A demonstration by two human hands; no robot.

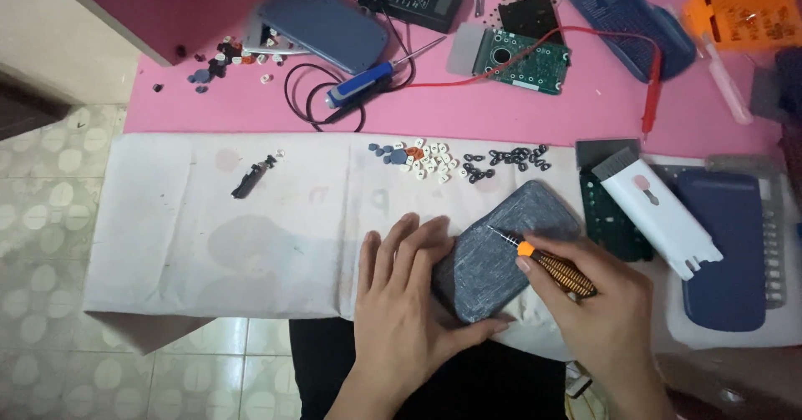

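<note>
The right hand's fingers (535,263) are pinching a small orange-collared screwdriver (547,261), its tip touching the scuffed grey-blue case (501,253) just right of centre frame. The left hand (405,303) is lying flat, fingers spread and pressing on the case's lower-left end. To do this well, the driver is probably best kept seated squarely while the flat hand is stopping the case from sliding on the white cloth (209,236) covering the bench. The case's long axis is running from lower left to upper right.
</note>
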